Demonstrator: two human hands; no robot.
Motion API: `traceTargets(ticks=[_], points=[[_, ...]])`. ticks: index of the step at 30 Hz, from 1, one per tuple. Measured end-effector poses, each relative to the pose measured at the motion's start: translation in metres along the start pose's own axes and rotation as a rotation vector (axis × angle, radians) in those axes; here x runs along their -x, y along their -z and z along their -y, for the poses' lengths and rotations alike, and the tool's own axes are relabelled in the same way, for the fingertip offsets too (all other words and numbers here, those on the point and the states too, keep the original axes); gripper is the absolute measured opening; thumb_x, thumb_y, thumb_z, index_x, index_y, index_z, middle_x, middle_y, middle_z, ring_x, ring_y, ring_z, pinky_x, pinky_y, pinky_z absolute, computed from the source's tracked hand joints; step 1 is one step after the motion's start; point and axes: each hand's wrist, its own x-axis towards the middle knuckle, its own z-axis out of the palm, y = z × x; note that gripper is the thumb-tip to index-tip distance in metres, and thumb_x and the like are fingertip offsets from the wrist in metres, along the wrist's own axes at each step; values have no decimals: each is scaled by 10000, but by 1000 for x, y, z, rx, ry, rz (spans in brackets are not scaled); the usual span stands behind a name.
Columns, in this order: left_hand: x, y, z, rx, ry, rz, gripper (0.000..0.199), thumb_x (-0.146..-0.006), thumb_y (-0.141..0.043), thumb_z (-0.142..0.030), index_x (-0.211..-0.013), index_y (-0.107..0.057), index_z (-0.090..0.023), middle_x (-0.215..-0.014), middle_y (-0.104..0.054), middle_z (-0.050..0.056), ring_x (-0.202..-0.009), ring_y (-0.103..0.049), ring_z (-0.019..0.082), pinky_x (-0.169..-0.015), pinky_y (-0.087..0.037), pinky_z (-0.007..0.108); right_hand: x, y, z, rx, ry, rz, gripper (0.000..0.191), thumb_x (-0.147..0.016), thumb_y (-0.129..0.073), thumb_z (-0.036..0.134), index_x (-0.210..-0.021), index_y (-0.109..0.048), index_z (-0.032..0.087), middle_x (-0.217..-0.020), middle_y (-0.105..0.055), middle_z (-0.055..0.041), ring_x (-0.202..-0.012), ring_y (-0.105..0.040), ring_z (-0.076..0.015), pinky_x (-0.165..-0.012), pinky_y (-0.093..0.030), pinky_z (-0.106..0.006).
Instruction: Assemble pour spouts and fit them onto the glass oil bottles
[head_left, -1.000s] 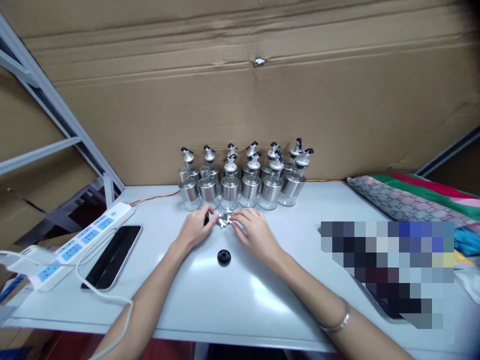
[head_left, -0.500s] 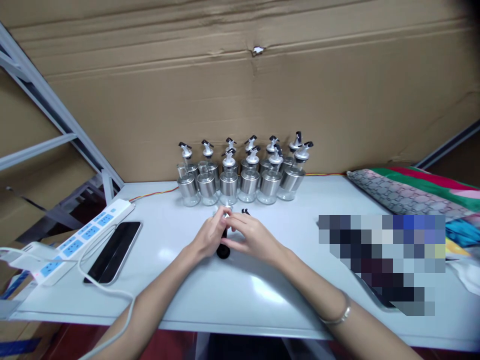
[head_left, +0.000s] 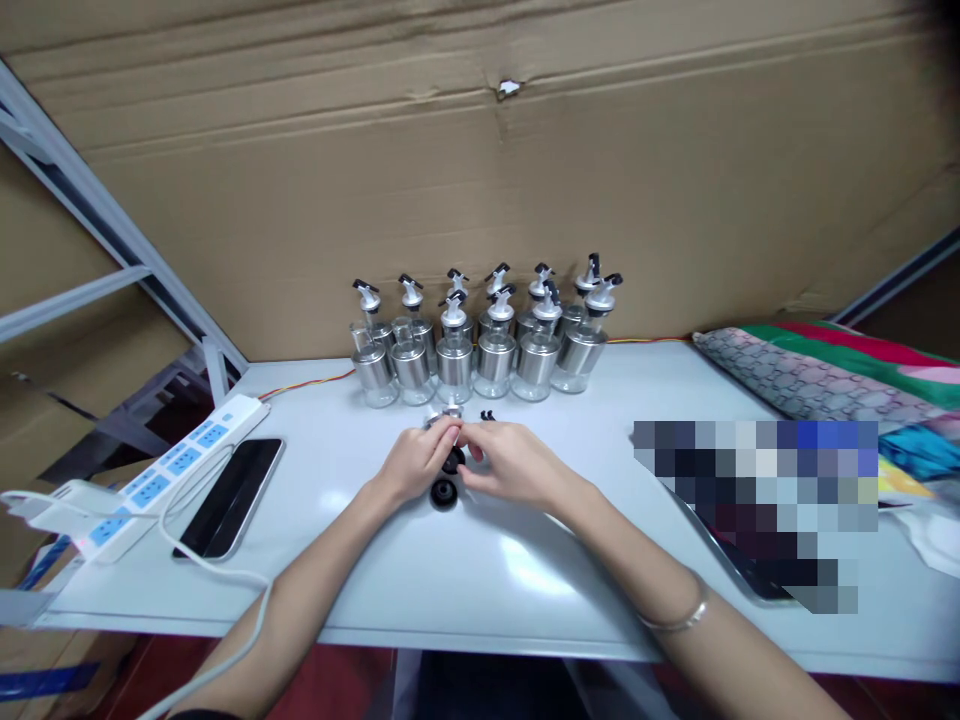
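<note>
My left hand (head_left: 411,463) and my right hand (head_left: 514,465) meet fingertip to fingertip over the middle of the table. Both are closed in a pinch; the fingers hide whatever is between them. Just below the fingertips are two round black parts: one (head_left: 443,494) lies on the table, the other (head_left: 453,461) is partly covered by my hands. Silvery parts (head_left: 452,410) show just beyond my fingers. Small black pieces (head_left: 487,416) lie behind my right hand. Farther back stand two rows of glass bottles (head_left: 454,365) with steel sleeves, most topped by silver pourers (head_left: 454,313) with black levers.
On the left lie a white power strip (head_left: 172,470), a black-screened phone (head_left: 231,498) and a white cable (head_left: 259,625) that crosses my left forearm. Folded patterned cloth (head_left: 780,375) and a blurred-out dark object (head_left: 750,510) are on the right. Cardboard (head_left: 480,200) walls the back.
My fingers have shifted slightly and drawn closer together. A second round black part now shows under them, beside the one on the table. The view has tilted a little.
</note>
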Motion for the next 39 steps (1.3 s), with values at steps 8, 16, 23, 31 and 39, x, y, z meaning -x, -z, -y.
traceTargets(ticks=[8, 16, 23, 31, 39], points=[[-5, -5, 4, -114, 119, 81, 325, -909, -361, -189, -1167, -555, -216, -1002, -718, 41, -863, -686, 204, -743, -484, 269, 1, -8, -2, -75, 58, 47, 236, -744, -559, 111, -972, -585, 165, -973, -641, -69, -802, -579, -169, -673, -407, -253], [-4, -9, 10, -202, 85, 151, 298, -861, -425, -160, -1101, -590, -226, -922, -722, 53, -806, -674, 225, -697, -469, 276, 1, -11, -1, -80, 27, 107, 213, -728, -512, 59, -892, -603, 159, -920, -646, -69, -780, -588, -173, -677, -411, -262], [-6, -7, 10, -149, 50, 159, 248, -882, -408, -164, -1048, -584, -214, -881, -708, 45, -771, -655, 191, -678, -456, 248, -1, -12, 1, -201, -2, 106, 152, -745, -549, 86, -886, -573, 136, -899, -624, -79, -797, -571, -172, -699, -434, -265], [-7, -4, 6, -83, 35, 146, 226, -861, -408, -133, -989, -584, -197, -860, -696, 40, -756, -645, 177, -662, -453, 238, 2, -9, 5, -289, 44, 113, 217, -694, -632, 112, -900, -587, 163, -927, -596, -47, -810, -550, -159, -708, -455, -262], [-6, -7, 14, -24, 28, 54, 186, -852, -456, -158, -950, -610, -195, -836, -703, 22, -730, -648, 164, -660, -461, 230, 0, -15, 3, -284, 124, 124, 240, -702, -751, 190, -918, -645, 189, -1025, -608, -52, -1036, -549, -201, -896, -457, -315]])
